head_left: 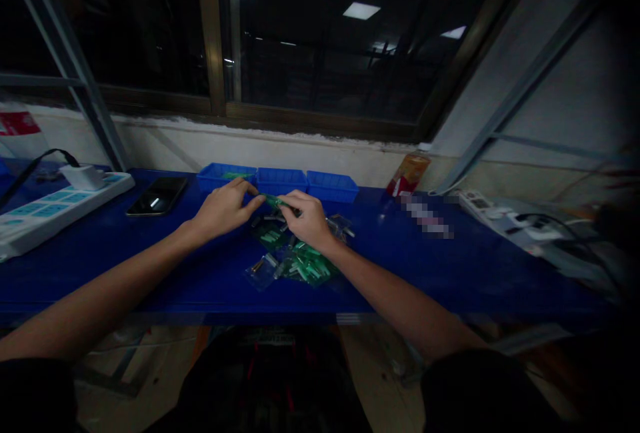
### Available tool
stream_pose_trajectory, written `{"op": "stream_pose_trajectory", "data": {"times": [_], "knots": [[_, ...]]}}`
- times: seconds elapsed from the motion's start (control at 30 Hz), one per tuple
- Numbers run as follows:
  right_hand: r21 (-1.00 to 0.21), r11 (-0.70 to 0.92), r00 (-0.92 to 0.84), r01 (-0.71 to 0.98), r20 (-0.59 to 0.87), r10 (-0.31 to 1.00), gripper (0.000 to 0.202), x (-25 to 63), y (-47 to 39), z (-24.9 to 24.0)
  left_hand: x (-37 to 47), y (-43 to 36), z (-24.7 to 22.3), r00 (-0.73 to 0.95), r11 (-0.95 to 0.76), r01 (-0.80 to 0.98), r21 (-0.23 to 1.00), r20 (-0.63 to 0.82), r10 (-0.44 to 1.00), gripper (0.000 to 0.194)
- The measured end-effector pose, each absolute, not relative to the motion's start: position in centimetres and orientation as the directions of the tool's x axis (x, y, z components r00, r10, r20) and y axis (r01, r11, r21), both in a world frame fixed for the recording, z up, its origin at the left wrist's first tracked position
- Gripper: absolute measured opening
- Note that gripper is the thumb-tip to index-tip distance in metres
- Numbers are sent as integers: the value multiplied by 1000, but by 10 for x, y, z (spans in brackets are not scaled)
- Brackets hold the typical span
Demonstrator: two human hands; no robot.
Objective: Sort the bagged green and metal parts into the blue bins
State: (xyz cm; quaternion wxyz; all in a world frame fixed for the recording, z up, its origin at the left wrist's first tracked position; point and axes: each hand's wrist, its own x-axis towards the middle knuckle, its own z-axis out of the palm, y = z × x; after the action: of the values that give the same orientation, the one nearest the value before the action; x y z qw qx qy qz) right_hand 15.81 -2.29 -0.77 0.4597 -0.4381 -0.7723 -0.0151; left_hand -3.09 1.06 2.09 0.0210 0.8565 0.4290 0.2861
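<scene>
My left hand [227, 208] and my right hand [307, 219] meet above the middle of the table. Between their fingertips is a small green packet [273, 201], pinched from both sides; its contents are too blurred to make out. Below the hands lies a loose pile of small clear packets, some with green pieces [311, 263] in them. At the pile's near left edge, a clear packet [261, 269] holds a brass-coloured piece and a pale one. My right wrist hides part of the pile.
Three blue bins [281, 181] stand in a row behind the hands, the left one with green pieces inside. A phone [157, 195] and a white power strip [65, 205] lie left on the blue table [200, 279]. A bottle [407, 176] and another power strip [493, 216] are right.
</scene>
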Motion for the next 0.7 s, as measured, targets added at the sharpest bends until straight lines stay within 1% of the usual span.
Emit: {"op": "stream_pose_trajectory", "data": {"times": [0.07, 0.13, 0.2, 0.27, 0.3, 0.33, 0.4, 0.47, 0.53, 0.67, 0.7], "knots": [[-375, 617, -184, 692, 734, 654, 22, 160, -21, -7, -32, 13, 23, 402, -523, 749, 408, 348, 847, 59], [-368, 621, -194, 692, 734, 651, 23, 161, -20, -8, -30, 15, 23, 405, -417, 672, 612, 167, 899, 72], [-348, 634, -223, 691, 732, 644, 24, 161, -20, -9, -28, 16, 20, 457, -266, 539, 799, -12, 889, 76], [-313, 656, -265, 687, 733, 626, 26, 161, -21, -9, -24, 15, 17, 492, -129, 431, 893, -113, 863, 70], [-296, 667, -284, 684, 735, 616, 28, 160, -22, -9, -23, 14, 15, 506, -101, 385, 917, -118, 855, 64], [-283, 675, -297, 681, 736, 608, 31, 160, -23, -9, -22, 14, 13, 518, -103, 339, 935, -94, 850, 55], [-275, 680, -300, 679, 742, 599, 35, 158, -25, -7, -20, 12, 10, 536, -154, 247, 957, -3, 844, 39], [-286, 670, -270, 685, 755, 598, 35, 157, -27, -4, -20, 12, 10, 526, -188, 194, 963, 60, 848, 30], [-310, 641, -213, 703, 768, 604, 28, 157, -26, -3, -20, 12, 11, 478, -206, 182, 962, 97, 873, 29], [-381, 569, -111, 728, 754, 647, 3, 158, -21, -6, -22, 15, 14, 362, -287, 216, 933, 196, 911, 31], [-401, 561, -103, 724, 742, 662, 2, 159, -20, -7, -22, 16, 14, 347, -308, 229, 923, 218, 912, 31]]}}
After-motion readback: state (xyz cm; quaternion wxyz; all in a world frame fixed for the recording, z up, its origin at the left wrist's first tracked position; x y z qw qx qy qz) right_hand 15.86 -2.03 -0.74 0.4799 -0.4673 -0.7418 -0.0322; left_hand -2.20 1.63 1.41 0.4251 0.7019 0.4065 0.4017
